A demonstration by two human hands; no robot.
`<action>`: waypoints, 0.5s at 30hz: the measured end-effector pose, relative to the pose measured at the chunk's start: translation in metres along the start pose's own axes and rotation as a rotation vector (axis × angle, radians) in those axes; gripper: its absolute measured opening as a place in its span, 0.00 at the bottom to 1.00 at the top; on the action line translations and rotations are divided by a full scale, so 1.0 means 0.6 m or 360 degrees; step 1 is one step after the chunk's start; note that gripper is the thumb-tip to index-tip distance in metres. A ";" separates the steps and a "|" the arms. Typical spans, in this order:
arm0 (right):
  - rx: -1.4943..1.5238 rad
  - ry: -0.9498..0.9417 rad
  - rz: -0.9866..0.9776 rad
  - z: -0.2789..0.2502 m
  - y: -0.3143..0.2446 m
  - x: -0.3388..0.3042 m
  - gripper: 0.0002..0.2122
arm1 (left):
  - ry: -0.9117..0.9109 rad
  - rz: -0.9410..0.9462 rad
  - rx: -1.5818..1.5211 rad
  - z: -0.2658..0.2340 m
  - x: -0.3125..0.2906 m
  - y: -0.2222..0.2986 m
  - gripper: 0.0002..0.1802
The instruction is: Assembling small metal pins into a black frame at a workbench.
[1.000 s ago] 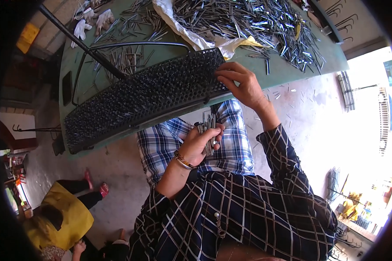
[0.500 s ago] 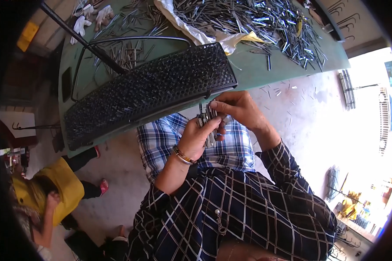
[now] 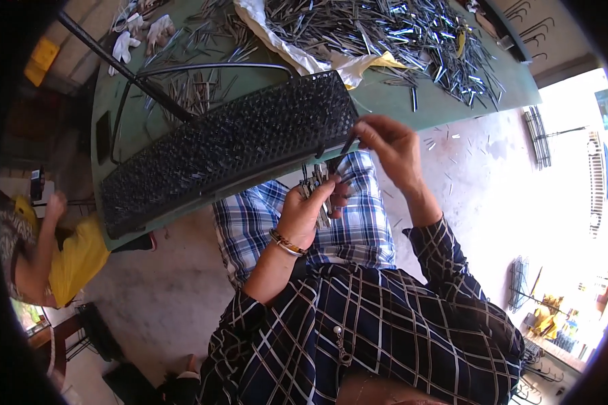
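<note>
My left hand is closed round a bundle of thin metal strips, held above my lap just below the near edge of a long black perforated rack. The rack's rows of holes are largely filled with small dark pieces. At the rack's right end, my right hand pinches one dark metal strip between thumb and fingers. That strip slants down toward the rack's near right corner; whether it touches the rack I cannot tell.
The rack stands on a green table. Farther back lies a big heap of metal strips on a white sack. White gloves rest at the far left. A person in yellow is at the left.
My right hand has moved from the bundle up and right to the rack's end, carrying one strip. My left hand has stayed in place. The person at left has shifted, raising a hand.
</note>
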State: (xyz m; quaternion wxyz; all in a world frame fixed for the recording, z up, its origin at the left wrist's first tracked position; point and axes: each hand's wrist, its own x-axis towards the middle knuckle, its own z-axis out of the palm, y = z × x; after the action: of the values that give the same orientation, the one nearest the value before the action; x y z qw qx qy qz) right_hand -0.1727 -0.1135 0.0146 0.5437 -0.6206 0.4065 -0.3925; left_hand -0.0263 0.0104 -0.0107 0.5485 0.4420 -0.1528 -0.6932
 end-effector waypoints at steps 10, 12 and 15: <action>-0.0561 0.0119 -0.0412 -0.024 0.020 0.086 0.10 | -0.0095 -0.0145 0.0105 0.002 0.001 -0.012 0.12; -0.0551 0.0082 -0.0486 -0.022 0.021 0.090 0.09 | -0.0082 -0.0144 0.0084 0.000 -0.003 -0.011 0.12; -0.0610 0.0057 -0.0445 -0.028 0.017 0.090 0.09 | -0.0066 -0.0158 0.0056 -0.002 0.000 -0.015 0.12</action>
State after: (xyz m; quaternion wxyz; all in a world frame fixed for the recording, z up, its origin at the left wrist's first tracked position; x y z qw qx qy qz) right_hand -0.1697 -0.1707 0.0085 0.3489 -0.7557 0.3934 -0.3905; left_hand -0.0308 0.0139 -0.0178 0.5023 0.4442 -0.1541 -0.7257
